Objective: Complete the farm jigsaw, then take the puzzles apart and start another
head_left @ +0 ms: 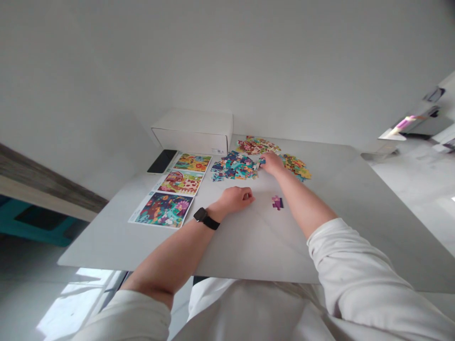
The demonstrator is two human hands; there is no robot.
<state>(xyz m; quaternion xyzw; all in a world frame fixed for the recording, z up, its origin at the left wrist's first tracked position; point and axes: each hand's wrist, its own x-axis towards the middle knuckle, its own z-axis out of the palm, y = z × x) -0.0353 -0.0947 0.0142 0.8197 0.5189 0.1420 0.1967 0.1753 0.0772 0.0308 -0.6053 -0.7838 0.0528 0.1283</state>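
My right hand reaches to the far side of the white table and rests among heaps of loose jigsaw pieces, its fingers curled on a piece at the edge of the blue-green heap. A red-pink heap lies behind it and a yellow-orange heap to its right. My left hand, with a black watch on the wrist, lies on the table in a loose fist. A small purple joined piece sits alone between my forearms.
A sheet with three colourful picture cards lies at the left of the table. A black phone lies beside it. A white cardboard box stands against the wall at the back. The table's left edge drops to the floor.
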